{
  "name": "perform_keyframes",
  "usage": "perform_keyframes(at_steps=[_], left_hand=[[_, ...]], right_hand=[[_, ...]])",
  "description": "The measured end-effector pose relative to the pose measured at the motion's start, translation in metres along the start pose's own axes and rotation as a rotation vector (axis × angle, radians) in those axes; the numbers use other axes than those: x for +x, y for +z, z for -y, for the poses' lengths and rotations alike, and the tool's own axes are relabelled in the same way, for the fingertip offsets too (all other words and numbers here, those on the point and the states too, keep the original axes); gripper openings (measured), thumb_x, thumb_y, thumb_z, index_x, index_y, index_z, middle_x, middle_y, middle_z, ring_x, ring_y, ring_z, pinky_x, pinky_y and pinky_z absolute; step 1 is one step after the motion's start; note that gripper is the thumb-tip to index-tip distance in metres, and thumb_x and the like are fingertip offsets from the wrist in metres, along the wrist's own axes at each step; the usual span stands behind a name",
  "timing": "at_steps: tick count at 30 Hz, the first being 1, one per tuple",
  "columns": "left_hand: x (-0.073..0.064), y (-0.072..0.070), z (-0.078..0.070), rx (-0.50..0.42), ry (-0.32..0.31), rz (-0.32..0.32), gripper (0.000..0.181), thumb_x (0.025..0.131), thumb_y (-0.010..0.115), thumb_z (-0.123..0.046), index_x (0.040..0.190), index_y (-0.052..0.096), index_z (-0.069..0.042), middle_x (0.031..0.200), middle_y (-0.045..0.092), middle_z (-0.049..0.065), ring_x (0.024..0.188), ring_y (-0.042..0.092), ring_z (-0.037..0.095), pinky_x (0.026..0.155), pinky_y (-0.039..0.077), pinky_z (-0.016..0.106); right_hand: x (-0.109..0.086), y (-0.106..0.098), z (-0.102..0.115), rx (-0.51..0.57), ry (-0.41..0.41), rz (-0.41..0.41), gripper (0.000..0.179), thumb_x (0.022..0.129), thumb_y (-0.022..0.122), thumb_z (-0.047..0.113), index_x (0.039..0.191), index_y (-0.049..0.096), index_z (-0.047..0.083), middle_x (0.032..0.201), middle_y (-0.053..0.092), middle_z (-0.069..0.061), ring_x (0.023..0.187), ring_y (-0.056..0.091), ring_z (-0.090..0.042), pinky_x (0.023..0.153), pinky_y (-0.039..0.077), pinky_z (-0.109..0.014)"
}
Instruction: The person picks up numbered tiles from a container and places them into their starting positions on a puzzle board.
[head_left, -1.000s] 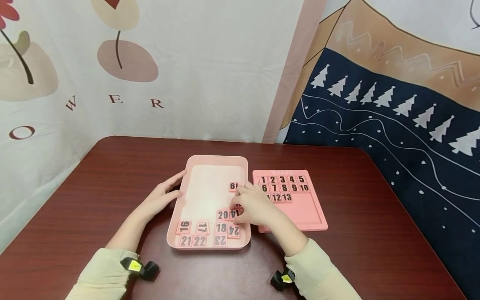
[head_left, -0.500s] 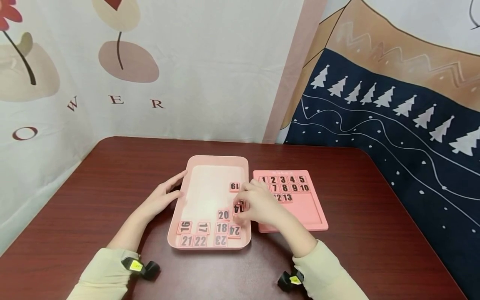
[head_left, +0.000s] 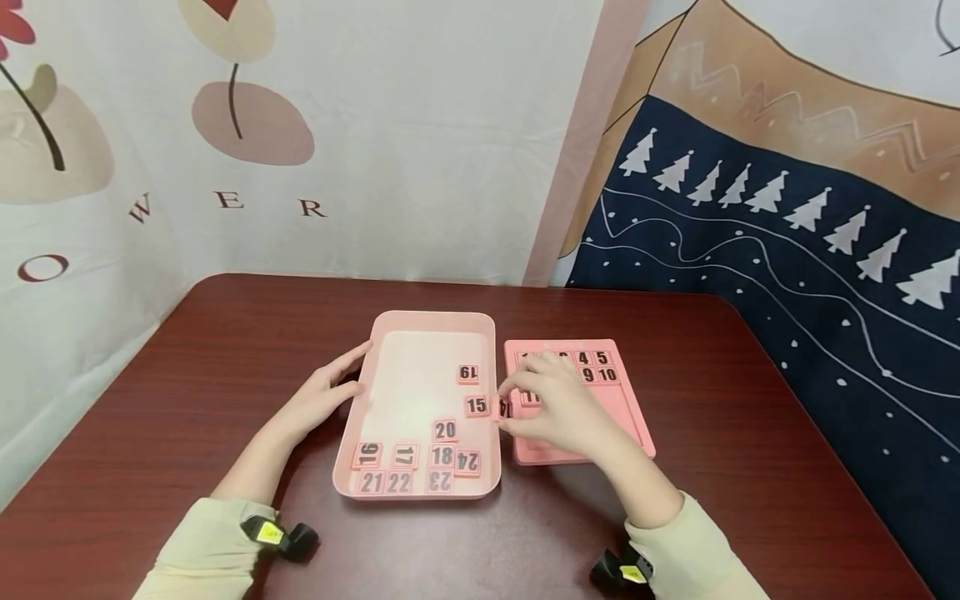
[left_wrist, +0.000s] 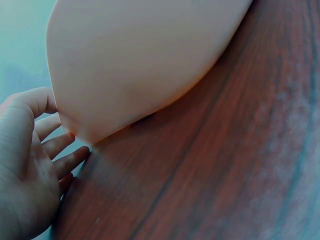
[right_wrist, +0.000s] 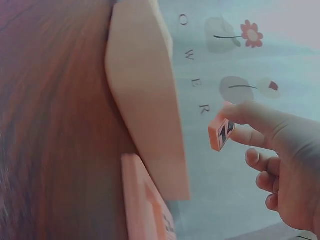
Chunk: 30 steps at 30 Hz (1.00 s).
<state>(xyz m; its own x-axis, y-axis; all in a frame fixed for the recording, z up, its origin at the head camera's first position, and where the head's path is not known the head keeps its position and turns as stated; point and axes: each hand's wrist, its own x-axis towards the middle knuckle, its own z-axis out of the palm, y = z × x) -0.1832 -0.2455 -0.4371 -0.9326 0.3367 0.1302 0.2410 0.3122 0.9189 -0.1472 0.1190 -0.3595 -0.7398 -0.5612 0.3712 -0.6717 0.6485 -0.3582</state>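
1. Tile 14 (head_left: 506, 408) hangs in the air; from the head it sits in the narrow strip between the tray's 3 o'clock wall and the number board's 9 o'clock edge. The right-wrist view shows it apart from both.

2. The tile is tipped close to edge-on: its visible sliver runs roughly from 12 to 6, and I can't tell which way up the digits stand.

3. The right hand (head_left: 558, 406) lies at 3 o'clock from the tile. Its grip pinches the tile between thumb and fingers, tips toward 9 o'clock; the lower fingers fold loosely.

4. The number board (head_left: 621, 421) reaches out beneath that hand. Its bare part lies between 3 and 4 o'clock from the tile, so, as I judge it, this hand and its wrist cover much of the way there. Tile 11 (head_left: 531, 398) peeks out just beside, a little past 2.

5. The tray (head_left: 435, 320) is on the opposite side: tile 15 (head_left: 477, 406) near at 9 o'clock, tile 19 (head_left: 468, 373) past 10, tile 20 (head_left: 445, 430) past 8. Seven more tiles (head_left: 442, 456) gather at the tray's 6 o'clock end.

6. The left hand (head_left: 318, 402) touches the tray's wall around 9 o'clock, its grip spread, fingers apart. It is well apart from tile 14; the right hand is plainly nearer the board.

7. The table (head_left: 247, 350) carries it all.
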Motion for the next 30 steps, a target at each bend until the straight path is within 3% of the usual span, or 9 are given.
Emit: perform_keyframes(at_steps=[9,16,30], left_hand=[[0.001,0.000,0.000,0.015,0.004,0.000,0.062,0.094,0.054,-0.004,0.151,0.029,-0.007,0.147,0.034,0.023,0.134,0.031,0.037,0.093,0.031,0.013],[0.000,-0.001,0.001,0.007,0.000,0.004,0.063,0.094,0.054,-0.004,0.151,0.029,-0.007,0.147,0.035,0.023,0.134,0.031,0.036,0.092,0.031,0.012],[-0.001,-0.001,-0.005,0.005,0.005,-0.004,0.063,0.093,0.055,-0.004,0.151,0.029,-0.006,0.146,0.035,0.025,0.133,0.032,0.036,0.093,0.031,0.015]], right_hand=[[-0.027,-0.021,-0.027,-0.094,0.094,-0.010,0.024,0.067,0.083,0.030,0.084,0.069,0.022,0.090,0.059,0.006,0.094,0.048,-0.018,0.089,0.033,-0.045],[-0.045,-0.028,-0.051,-0.184,0.201,0.027,0.026,0.066,0.083,0.032,0.084,0.070,0.018,0.095,0.062,0.000,0.094,0.050,-0.023,0.081,0.034,-0.042],[-0.058,-0.031,-0.075,-0.263,0.438,0.111,0.022,0.069,0.081,0.031,0.078,0.069,0.015,0.077,0.055,0.000,0.079,0.045,-0.022,0.070,0.031,-0.039]])
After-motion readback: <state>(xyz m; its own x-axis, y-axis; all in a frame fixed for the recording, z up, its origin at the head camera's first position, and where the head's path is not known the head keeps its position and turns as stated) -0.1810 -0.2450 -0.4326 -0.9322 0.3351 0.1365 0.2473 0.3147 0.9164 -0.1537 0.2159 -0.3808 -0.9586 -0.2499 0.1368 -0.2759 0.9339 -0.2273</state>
